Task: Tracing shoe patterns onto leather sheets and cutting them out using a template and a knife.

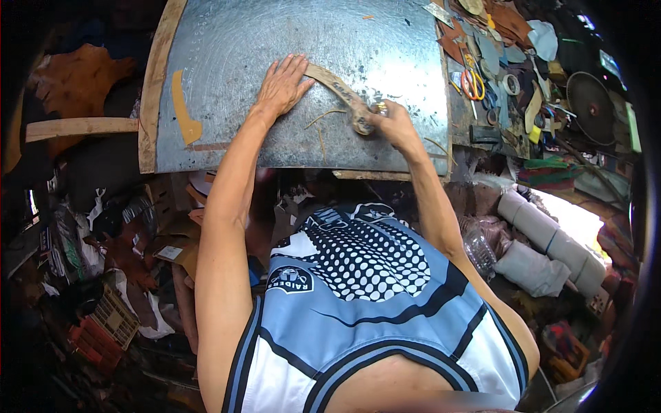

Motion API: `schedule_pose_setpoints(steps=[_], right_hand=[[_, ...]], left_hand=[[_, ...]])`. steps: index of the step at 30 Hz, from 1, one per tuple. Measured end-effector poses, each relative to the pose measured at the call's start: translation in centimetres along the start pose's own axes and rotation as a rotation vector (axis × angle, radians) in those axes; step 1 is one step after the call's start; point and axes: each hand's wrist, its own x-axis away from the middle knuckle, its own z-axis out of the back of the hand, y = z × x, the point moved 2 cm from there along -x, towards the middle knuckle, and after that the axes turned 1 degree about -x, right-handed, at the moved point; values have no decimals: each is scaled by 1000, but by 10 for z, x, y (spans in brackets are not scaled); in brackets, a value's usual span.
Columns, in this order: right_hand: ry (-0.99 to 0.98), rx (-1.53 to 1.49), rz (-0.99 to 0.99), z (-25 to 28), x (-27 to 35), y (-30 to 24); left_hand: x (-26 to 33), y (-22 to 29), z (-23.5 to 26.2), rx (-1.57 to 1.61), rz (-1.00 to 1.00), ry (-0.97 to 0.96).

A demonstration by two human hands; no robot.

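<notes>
The left hand (282, 86) is pressing flat, fingers spread, on a curved leather strip (337, 93) while the right hand (389, 120), at its four o'clock end, is clenching a small tool on the metal-sheeted worktop (227, 48).

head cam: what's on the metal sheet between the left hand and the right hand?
In the head view, a curved tan leather strip spans from under the left hand to the right hand; thin trimmed slivers lie on the metal sheet below it.

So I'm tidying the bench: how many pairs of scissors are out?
1: orange-handled scissors in the clutter right of the grey metal sheet. More may lie hidden under the scraps.
</notes>
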Motion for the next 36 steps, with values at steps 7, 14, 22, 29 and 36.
schedule_pose_setpoints(steps=[7, 14, 22, 29, 36], right_hand=[[257, -602, -232, 88, 104, 86], [714, -1041, -43, 117, 179, 150], [780, -970, -99, 106, 223, 168], [866, -990, -35, 113, 228, 168], [885, -898, -77, 129, 207, 116]], left_hand=[[29, 30, -11, 95, -15, 156], [142, 266, 18, 739, -980, 291], [6, -67, -21, -197, 181, 253], [21, 263, -61, 486, -517, -11], [37, 303, -9, 652, -834, 266]])
